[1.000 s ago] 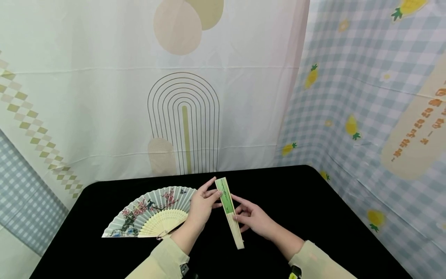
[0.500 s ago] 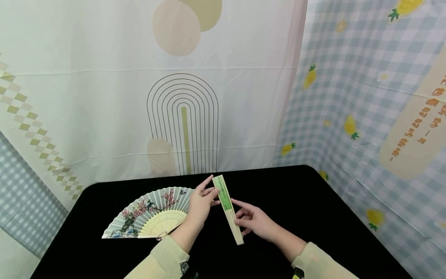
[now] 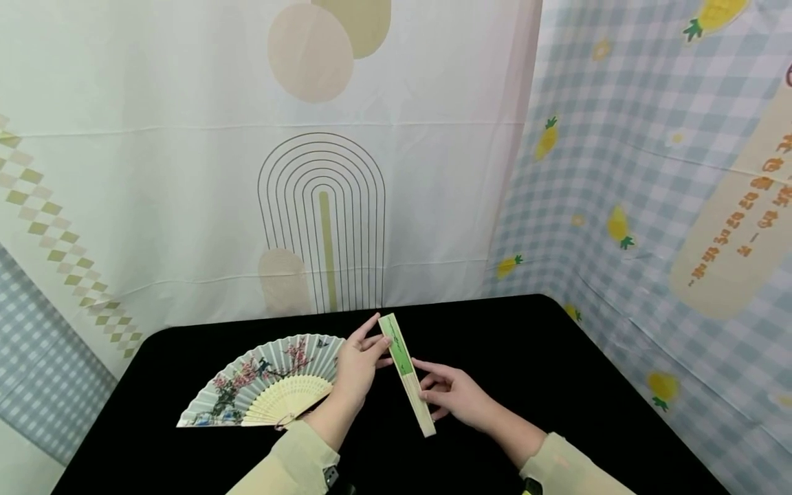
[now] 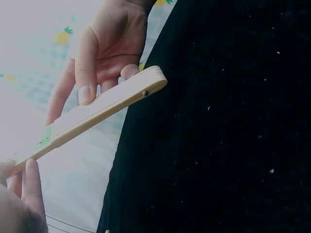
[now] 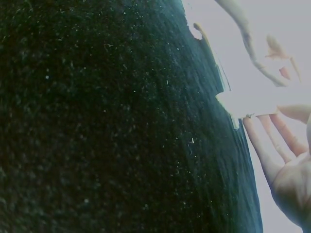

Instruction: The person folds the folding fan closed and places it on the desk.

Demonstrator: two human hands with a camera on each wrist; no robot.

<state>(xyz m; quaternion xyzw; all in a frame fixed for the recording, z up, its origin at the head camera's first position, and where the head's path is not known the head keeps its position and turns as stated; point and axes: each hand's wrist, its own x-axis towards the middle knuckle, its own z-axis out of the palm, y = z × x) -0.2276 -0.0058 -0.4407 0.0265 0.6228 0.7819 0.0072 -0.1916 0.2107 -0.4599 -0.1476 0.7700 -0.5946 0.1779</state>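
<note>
Right hand (image 3: 454, 393) has edged down the folded fan (image 3: 407, 375), pinching its ribs (image 3: 423, 419); left hand (image 3: 357, 368) pinches its green end (image 3: 399, 352); still unopened!

A black-covered table (image 3: 526, 350) with rounded far corners is seen. On its left part an open folding fan (image 3: 262, 385) is spread, its pleated leaf printed with pink blossoms, its right end partly hidden. Pale specks (image 4: 271, 171), possibly lint, are scattered over the dark surface.
</note>
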